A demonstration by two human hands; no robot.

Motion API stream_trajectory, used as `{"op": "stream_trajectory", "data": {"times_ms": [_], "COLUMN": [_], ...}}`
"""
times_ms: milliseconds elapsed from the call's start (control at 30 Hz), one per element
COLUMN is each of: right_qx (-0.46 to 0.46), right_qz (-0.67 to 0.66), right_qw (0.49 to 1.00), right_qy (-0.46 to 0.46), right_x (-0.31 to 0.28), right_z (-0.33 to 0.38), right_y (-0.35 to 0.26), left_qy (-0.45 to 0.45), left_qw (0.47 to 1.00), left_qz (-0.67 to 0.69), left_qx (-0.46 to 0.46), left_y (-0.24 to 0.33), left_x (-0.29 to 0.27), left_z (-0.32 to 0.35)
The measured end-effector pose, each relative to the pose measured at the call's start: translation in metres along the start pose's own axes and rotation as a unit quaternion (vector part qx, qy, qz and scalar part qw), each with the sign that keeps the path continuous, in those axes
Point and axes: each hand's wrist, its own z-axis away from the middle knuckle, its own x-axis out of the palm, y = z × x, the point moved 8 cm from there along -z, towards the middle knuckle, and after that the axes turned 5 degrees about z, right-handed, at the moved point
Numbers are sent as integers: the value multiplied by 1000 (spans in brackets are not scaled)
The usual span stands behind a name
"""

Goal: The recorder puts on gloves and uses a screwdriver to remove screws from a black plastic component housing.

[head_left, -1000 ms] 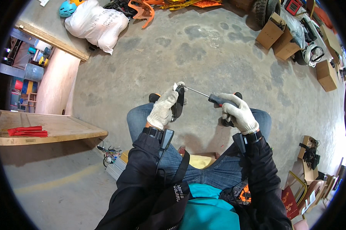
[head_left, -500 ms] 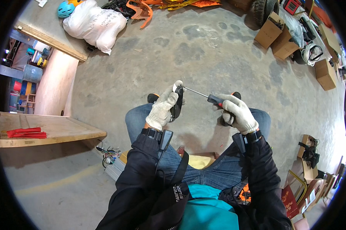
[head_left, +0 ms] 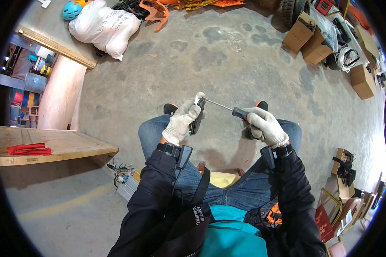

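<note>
My left hand (head_left: 181,121), in a white knit glove, is closed round a narrow black part (head_left: 196,117) held on end in front of my knees. What kind of part it is I cannot make out. My right hand (head_left: 265,125), gloved alike, grips the dark handle of a screwdriver (head_left: 240,113). Its thin metal shaft points left, and the tip meets the upper end of the black part near my left fingertips. The far side of the part is hidden by my left fingers.
A wooden bench (head_left: 56,155) with red cloth (head_left: 29,148) stands at left, loose wires (head_left: 122,172) beside it. A white sack (head_left: 105,30) and a blue helmet (head_left: 72,10) lie far left. Cardboard boxes (head_left: 299,32) and tyres (head_left: 288,13) stand far right, more clutter (head_left: 346,169) near right.
The black part has turned slightly, showing a narrower side. My right hand has shifted a little on the screwdriver handle, and the tip remains at the part's upper end.
</note>
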Motion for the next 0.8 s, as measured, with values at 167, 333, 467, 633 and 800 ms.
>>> {"op": "stream_trajectory", "data": {"times_ms": [167,333,467,633,800], "right_qx": [-39,-55,-46,33,-86], "right_qz": [89,68,-113,-35,22], "right_qw": [995,994,990,999,993], "right_qy": [39,69,67,22,73], "right_x": [5,6,-5,-14,-5], "right_z": [4,-3,-14,-16,-9], "right_y": [-10,-5,6,28,7], "left_qy": [19,20,17,-6,-5], "left_qw": [999,1000,999,1000,1000], "left_qz": [-25,-17,-40,-23,0], "left_qx": [-22,8,-9,17,5], "left_y": [-2,-1,-1,-2,-5], "left_x": [-2,-4,-1,1,-2], "left_z": [2,-2,-4,-6,-6]}}
